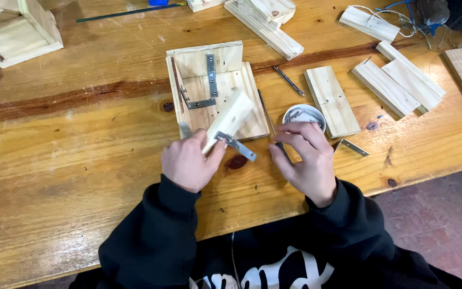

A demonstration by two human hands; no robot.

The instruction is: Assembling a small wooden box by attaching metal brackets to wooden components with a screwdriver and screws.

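Note:
My left hand grips the near end of a small pale wood block with a metal corner bracket pressed against it. The block tilts up over a wooden board assembly that carries another metal angle bracket. My right hand hovers just right of the bracket, fingers curled and pinched together; what is between them is too small to tell. Just beyond its fingertips stands a small white bowl holding metal screws.
Loose wood slats lie at the right and far right, more offcuts at the top. A spare bracket lies beside the right hand, a thin metal rod behind the bowl. A wooden box sits top left. The table edge runs close on the right.

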